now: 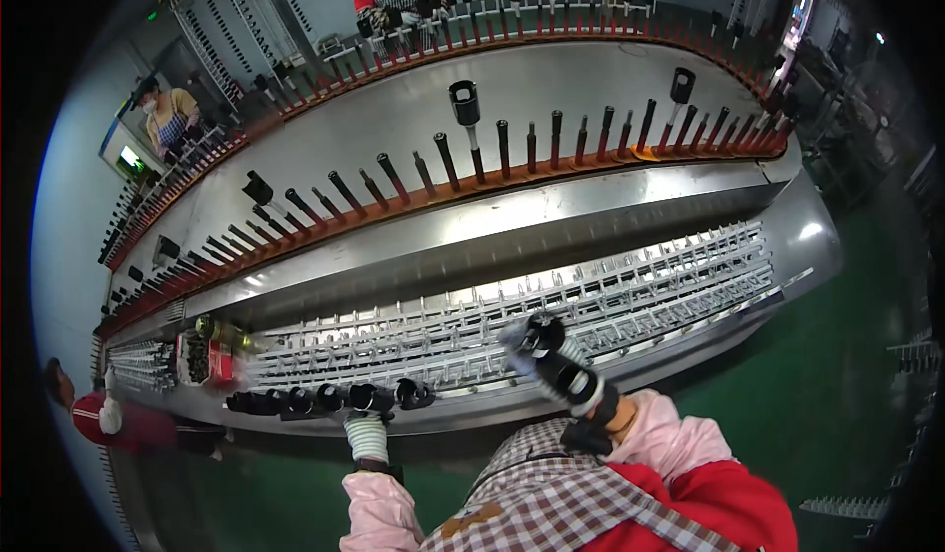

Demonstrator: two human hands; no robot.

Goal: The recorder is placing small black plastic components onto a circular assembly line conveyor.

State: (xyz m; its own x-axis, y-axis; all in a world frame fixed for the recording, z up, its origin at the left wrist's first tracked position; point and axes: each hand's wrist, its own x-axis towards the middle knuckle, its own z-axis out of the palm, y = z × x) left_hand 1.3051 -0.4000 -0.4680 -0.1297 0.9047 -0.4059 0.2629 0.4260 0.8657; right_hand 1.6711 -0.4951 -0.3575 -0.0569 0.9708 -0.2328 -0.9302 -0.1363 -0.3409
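Black open-mouthed cylinders (369,397) form a row at the near edge of the steel trough (492,267), left of centre. The gloved left hand (366,436) is at that row, its fingers hidden behind it, so I cannot tell how far it is closed. The gloved right hand (532,355) (blurred, its grip unclear) is over the silver hooked racks (463,347), with a black cylindrical piece (544,330) at its fingers. Beyond, red-and-black spindles (503,151) line a curved conveyor track.
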